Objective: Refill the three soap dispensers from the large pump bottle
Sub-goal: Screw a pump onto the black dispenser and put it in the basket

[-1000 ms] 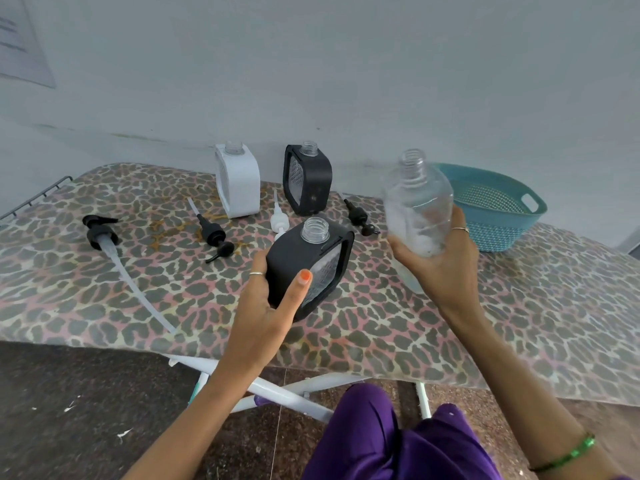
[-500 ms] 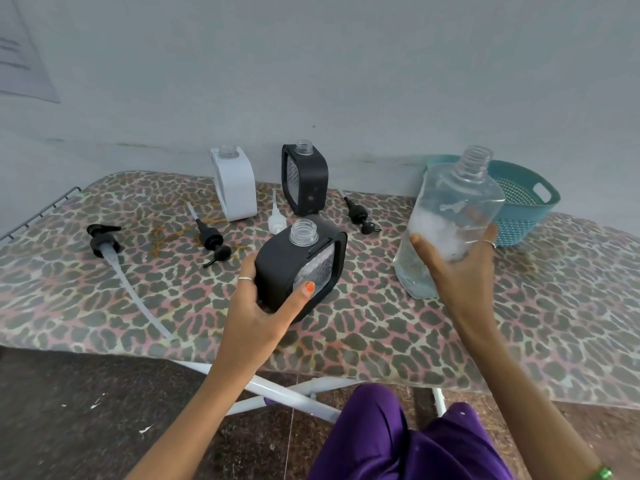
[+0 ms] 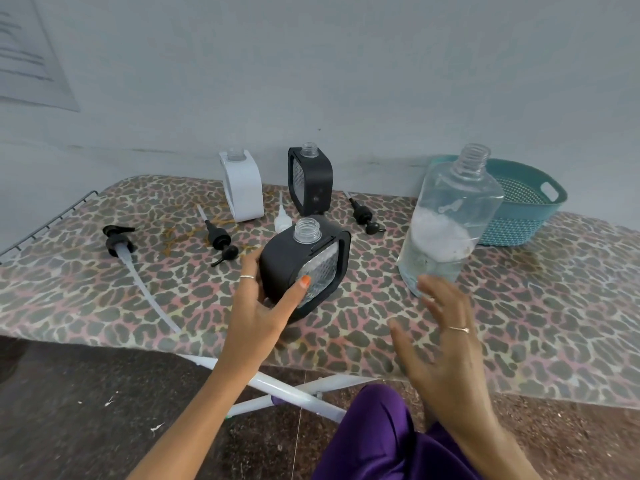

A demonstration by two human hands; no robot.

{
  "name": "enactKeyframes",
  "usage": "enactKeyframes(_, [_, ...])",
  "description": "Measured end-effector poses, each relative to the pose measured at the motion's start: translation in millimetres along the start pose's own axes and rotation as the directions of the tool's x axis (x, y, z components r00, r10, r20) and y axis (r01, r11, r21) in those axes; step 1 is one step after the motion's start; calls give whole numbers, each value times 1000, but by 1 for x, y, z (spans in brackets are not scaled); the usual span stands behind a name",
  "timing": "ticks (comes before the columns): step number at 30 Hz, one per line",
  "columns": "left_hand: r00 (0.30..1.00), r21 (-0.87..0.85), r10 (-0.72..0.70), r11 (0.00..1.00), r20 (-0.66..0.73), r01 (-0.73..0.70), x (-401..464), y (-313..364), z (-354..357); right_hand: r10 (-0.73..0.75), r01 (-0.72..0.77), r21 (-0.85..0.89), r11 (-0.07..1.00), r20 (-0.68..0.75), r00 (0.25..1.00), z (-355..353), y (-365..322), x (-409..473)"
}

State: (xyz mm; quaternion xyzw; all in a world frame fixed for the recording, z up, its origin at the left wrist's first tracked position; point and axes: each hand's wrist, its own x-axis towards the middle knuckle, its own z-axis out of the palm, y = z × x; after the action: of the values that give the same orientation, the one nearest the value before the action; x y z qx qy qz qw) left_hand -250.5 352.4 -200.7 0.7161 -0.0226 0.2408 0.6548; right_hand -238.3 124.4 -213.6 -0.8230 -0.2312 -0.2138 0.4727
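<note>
Nearest to us, our right hand (image 3: 446, 344) hovers with its fingers spread and loose, the grip holding nothing; its fingertips sit just in front of the base of the large clear bottle (image 3: 450, 220), and blur keeps us from saying whether they touch it. Our left hand (image 3: 259, 306) wraps the near black dispenser (image 3: 304, 268): the thumb, with its orange nail, presses the clear textured front panel while the fingers curl round the left side, so this grip is closed on the dispenser. That dispenser is tilted, its open threaded neck leaning away from us, its lower edge on the leopard-print surface (image 3: 519, 306).

The large clear bottle stands just right of it on the surface, uncapped, leaning a little in this wide view, with clear liquid low down and white foam above it.

Farther back lie the removed pumps: a big black pump with a long white tube (image 3: 121, 240) at the left, a smaller black pump (image 3: 220, 239) near the middle, a white nozzle (image 3: 282, 220) just behind the held dispenser, and another black pump (image 3: 363, 214) to the right. Behind these, near the wall, the white dispenser (image 3: 242, 185) and the second black dispenser (image 3: 310, 181) stand upright side by side, both open-necked. A teal basket (image 3: 519, 209) sits at the far right, behind the large bottle.
</note>
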Motion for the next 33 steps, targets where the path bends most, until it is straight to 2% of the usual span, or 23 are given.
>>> enactKeyframes(3, [995,-37,-76,996,69,79,3,0,-4,109,-121,63,991,167,980,6,-2,14])
enactKeyframes(6, [979,-66,-139,986,152,150,7,1,-12,196,-231,111,967,260,945,16,3,37])
enactKeyframes(11, [949,6,-197,980,246,201,18,7,-22,183,-287,196,938,420,889,34,4,72])
enactKeyframes(14, [931,114,-222,974,290,197,24,15,-29,149,-285,260,923,440,886,45,2,77])
enactKeyframes(17, [934,253,-206,958,293,132,30,30,-48,140,-250,253,934,385,912,56,4,74])
enactKeyframes(21, [980,382,-103,924,168,32,49,45,-82,117,-217,237,947,373,920,56,5,73])
enactKeyframes(22, [990,461,-74,887,116,12,57,44,-91,113,-215,237,947,379,918,56,4,73])
enactKeyframes(24, [992,691,-71,723,100,-18,76,40,-107,105,-210,229,951,400,911,56,2,72])
enactKeyframes(26, [961,873,-189,481,202,-88,90,34,-115,94,-205,228,952,419,903,57,0,71])
enactKeyframes(28, [899,928,-297,285,323,-239,98,26,-118,91,-208,226,952,440,894,56,-1,71])
enactKeyframes(30, [847,906,-322,185,422,-381,104,14,-120,95,-221,231,947,458,884,55,-2,71])
enactKeyframes(33, [837,895,-318,153,445,-418,110,2,-119,97,-238,258,936,461,882,54,0,71])
